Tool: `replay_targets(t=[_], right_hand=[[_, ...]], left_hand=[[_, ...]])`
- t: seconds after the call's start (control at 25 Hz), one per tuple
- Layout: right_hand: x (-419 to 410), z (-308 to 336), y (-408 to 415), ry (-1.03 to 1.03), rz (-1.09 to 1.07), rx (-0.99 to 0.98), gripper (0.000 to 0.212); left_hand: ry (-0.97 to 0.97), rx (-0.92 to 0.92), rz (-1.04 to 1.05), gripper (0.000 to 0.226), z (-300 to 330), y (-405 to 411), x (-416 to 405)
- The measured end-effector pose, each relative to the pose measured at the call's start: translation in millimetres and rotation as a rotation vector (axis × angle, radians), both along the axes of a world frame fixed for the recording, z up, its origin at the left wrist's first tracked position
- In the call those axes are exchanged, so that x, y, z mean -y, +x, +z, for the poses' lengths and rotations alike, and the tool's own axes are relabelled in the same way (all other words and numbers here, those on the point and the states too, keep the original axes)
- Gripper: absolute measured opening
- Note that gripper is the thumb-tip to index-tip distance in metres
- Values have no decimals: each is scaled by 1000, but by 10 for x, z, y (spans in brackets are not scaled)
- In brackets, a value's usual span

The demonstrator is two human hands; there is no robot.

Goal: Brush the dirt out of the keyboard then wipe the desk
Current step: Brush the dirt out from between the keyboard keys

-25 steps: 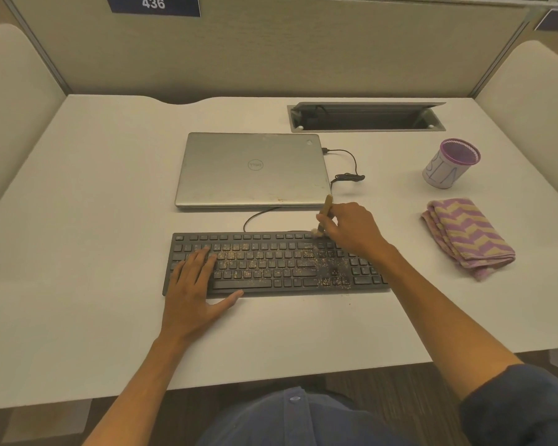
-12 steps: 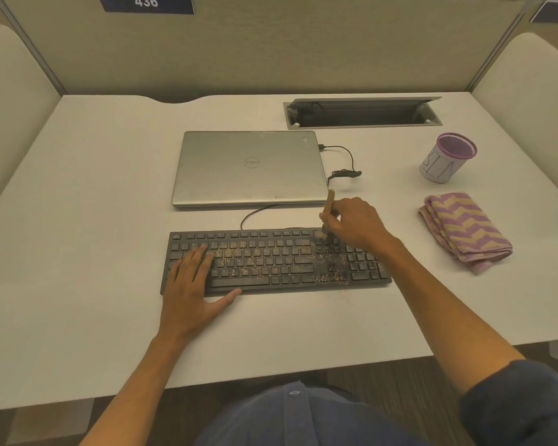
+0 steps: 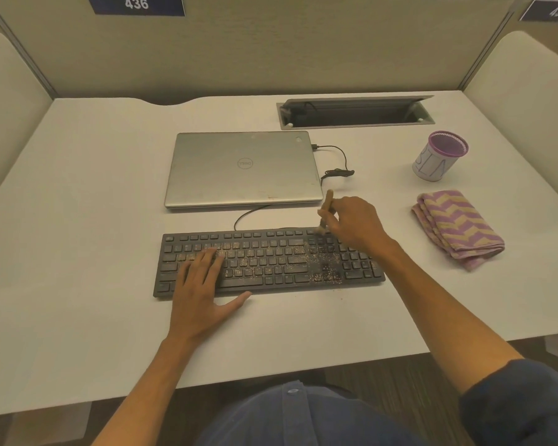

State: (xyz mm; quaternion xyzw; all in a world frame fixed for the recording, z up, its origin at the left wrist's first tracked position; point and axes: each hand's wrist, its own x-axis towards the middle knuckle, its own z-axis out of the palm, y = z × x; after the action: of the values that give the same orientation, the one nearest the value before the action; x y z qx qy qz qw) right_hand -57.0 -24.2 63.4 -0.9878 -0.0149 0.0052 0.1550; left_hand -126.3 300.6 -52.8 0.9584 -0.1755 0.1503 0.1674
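Left hand (image 3: 203, 291) lies flat, fingers spread, on the left end of the keyboard (image 3: 268, 262), pinning it to the desk (image 3: 78, 220). Right hand (image 3: 356, 225) pinches a small brush (image 3: 326, 207), bristles at the top row right of centre. Keyboard sits mid-desk just in front of a closed laptop (image 3: 244, 169); crumbs cover the middle keys, thickest around the arrow cluster. Cloth (image 3: 458, 228) lies folded well to the right, untouched, near a cup (image 3: 440, 156). Best bet: short strokes toward the near edge, row by row, keep the left hand pressing, sweep dirt onto bare desk rather than toward the laptop. Bristle tip is blurred, contact with keys unclear. Right fingers mostly hide the handle. Keys under the left palm can't be checked for dirt
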Motion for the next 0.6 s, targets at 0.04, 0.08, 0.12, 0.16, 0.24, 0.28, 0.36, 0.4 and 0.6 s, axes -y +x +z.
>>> replay_targets(t=[0.04,0.08,0.12,0.16,0.24,0.28,0.36,0.4,0.6], right_hand=[[26,4,1,-1,-5,-33,35],[57,5,7,-1,-17,-46,34],[90,7,13,10,-36,-32,35],[123,9,10,39,-59,-4,35],[194,0,-3,94,-94,12,34],[222,-9,-17,92,-93,-19,33],[257,-34,-45,33,-82,-55,32],[269,-32,-57,8,-82,-31,33],[323,-20,-81,-41,-46,-28,33]], left_hand=[[4,1,-16,90,-3,-9,61],[8,3,-32,90,-10,-16,124],[14,7,-48,89,-19,-19,183],[22,12,-62,89,-27,-17,236],[33,12,-86,88,-42,5,328],[35,9,-93,88,-44,16,366],[40,6,-106,88,-38,39,438],[42,10,-113,88,-30,48,470],[26,12,-117,79,-15,77,586]])
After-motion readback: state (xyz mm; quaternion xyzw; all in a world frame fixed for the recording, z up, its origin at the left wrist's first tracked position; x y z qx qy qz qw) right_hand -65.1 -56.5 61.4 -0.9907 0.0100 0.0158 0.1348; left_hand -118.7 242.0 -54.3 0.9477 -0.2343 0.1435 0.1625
